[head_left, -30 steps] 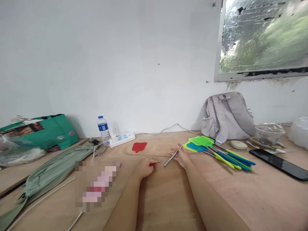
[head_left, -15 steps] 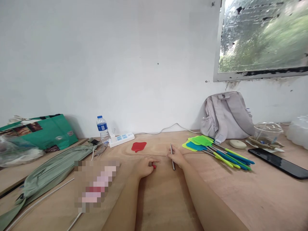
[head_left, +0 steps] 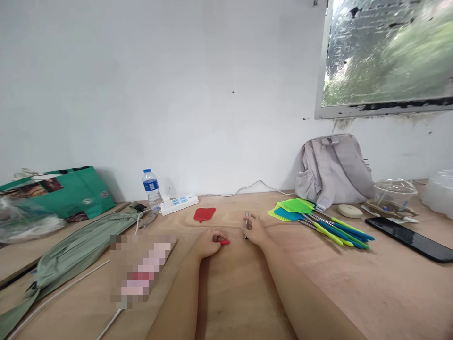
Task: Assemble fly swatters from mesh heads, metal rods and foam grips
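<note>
My left hand [head_left: 208, 243] is closed around a small red handle [head_left: 224, 242], whose end shows past the fingertips; the rest is hidden in my palm. To its right, the fingers of my right hand [head_left: 256, 230] are wrapped round a short silver metal rod [head_left: 247, 218], partly covered by them. The two hands are apart, low over the wooden table. Beyond my left hand a flat red fly swatter head [head_left: 204, 214] lies loose. A bundle of fly swatters with green and blue heads [head_left: 296, 205] lies to the right of my right hand.
A power strip [head_left: 179, 204] and a water bottle [head_left: 152, 186] stand near the wall. On the right are a grey backpack [head_left: 332, 170], a plastic cup [head_left: 394, 192] and a black phone [head_left: 406, 238]. Green cloth [head_left: 85, 241] and a green bag [head_left: 78, 189] lie left.
My right hand has moved slightly left with the metal rod, which now stands more foreshortened. More of the red handle sticks out from my left hand.
</note>
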`<state>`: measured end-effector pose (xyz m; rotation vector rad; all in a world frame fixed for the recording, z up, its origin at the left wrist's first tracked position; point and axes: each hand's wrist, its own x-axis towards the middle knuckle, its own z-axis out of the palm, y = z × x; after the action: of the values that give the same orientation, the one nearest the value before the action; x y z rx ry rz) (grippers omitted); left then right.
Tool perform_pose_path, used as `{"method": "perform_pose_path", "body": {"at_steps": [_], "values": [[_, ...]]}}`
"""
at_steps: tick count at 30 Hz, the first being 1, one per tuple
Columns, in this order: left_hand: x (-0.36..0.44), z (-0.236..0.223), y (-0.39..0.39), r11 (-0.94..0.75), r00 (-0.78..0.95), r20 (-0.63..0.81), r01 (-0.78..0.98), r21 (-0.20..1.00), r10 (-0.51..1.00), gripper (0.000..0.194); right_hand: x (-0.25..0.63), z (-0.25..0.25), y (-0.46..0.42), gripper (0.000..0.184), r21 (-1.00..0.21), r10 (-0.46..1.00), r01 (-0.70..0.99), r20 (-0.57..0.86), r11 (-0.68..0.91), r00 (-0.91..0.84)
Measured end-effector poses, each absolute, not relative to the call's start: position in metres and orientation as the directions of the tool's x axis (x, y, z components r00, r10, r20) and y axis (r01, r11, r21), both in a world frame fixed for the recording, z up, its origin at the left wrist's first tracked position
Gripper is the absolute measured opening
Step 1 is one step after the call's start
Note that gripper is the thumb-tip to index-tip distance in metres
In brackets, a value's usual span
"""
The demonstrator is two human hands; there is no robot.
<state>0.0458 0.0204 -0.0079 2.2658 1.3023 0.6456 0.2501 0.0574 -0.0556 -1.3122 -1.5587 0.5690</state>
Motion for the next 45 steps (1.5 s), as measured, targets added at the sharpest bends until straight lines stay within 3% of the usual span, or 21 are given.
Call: {"method": "perform_pose_path", "body": {"at_steps": [9,13,20,34,45], "values": [[0.041,-0.001,0.018,-0.414,0.389,0.179,0.685,0.6,0.904,0.03,0.239,-0.046,0.04,0.016,-0.636,0.824,0.533,0.501,0.558,-0.264],[0.042,-0.002,0.017,-0.405,0.384,0.174,0.679,0.612,0.907,0.029,0.233,-0.046,0.042,0.016,-0.569,0.78,0.542,0.528,0.619,-0.337],[0.041,-0.011,0.023,-0.391,0.375,0.168,0.664,0.638,0.912,0.028,0.227,-0.05,0.065,0.013,-0.507,0.786,0.627,0.537,0.592,-0.308],[0.04,-0.022,0.033,-0.39,0.39,0.163,0.621,0.68,0.906,0.021,0.226,-0.047,0.087,0.023,-0.373,0.766,0.704,0.514,0.604,-0.385],[0.041,-0.02,0.032,-0.399,0.386,0.171,0.651,0.646,0.907,0.017,0.229,-0.054,0.086,0.034,-0.374,0.741,0.68,0.551,0.631,-0.384]]}}
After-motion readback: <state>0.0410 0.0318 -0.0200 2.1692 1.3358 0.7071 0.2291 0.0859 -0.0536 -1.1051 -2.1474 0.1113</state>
